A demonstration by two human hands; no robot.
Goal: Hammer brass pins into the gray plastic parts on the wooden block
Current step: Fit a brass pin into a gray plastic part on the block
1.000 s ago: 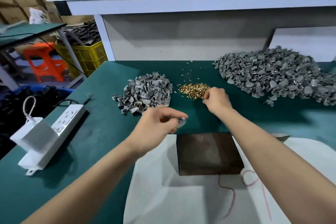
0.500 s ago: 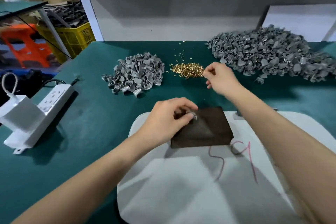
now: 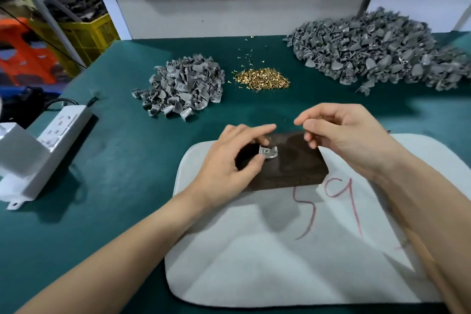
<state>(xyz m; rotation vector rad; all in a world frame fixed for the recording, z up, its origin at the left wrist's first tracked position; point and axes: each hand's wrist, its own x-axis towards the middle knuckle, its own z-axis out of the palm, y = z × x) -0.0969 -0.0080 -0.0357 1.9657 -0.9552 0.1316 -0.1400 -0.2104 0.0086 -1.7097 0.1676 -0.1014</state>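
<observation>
Fingers, left hand [image 3: 224, 160]: thumb + fingertips pinch the gray part [image 3: 268, 153], holding it down on the wooden block [image 3: 295, 168], toward its back-left.
Fingers, right hand [image 3: 344, 140]: thumb + index closed tip to tip, the rest curled. A pin in the pinch would be too small to see, so can't tell if one's there.
Changed, left: 1 s ago the part was in the air short of the block. 0.5 s ago it was at the block's edge. Now it's seated on top w/ the hole facing up.
Changed, right: was at the pin pile [image 3: 262, 79]. Now pulled back, hovering by the block's back edge, just right of the part, not touching it.
Meaning: part is positioned and the pin pickup is prob done. Next = pin into hole, then hammering.
Progress: no pin visible in this part yet.
Block: sits on the white pad [image 3: 280, 267] on the green surface [image 3: 114, 140].
Stock: small gray pile [image 3: 183, 86] left of the pins, big gray pile [image 3: 377, 51] right. Can't tell which is finished.
Risk: part is small and could shift under the left pinch as the pin goes in.
</observation>
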